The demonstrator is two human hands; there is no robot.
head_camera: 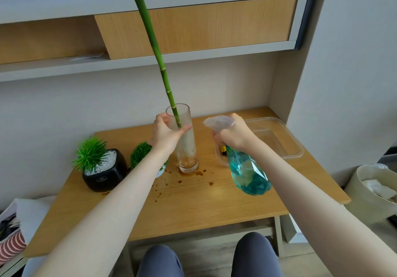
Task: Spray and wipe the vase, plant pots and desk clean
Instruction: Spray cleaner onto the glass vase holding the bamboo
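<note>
A tall glass vase (187,147), streaked with brown dirt, stands upright near the middle of the wooden desk (193,208) with a long green bamboo stalk (158,57) in it. My left hand (166,132) grips the vase's upper part. My right hand (233,133) holds a teal spray bottle (247,173) by its neck, lifted above the desk with its clear nozzle pointing at the vase. A black pot (105,173) with a spiky green plant sits at the left. A small white pot (161,171) with a round green plant is partly hidden behind my left forearm. Brown spots (180,181) dot the desk.
A clear plastic tub (287,139) sits at the desk's back right, behind the bottle. Shelves (150,59) hang above the desk. A beige bin (365,193) with crumpled paper stands on the floor at right. Cloth items lie at lower left. My knees are under the front edge.
</note>
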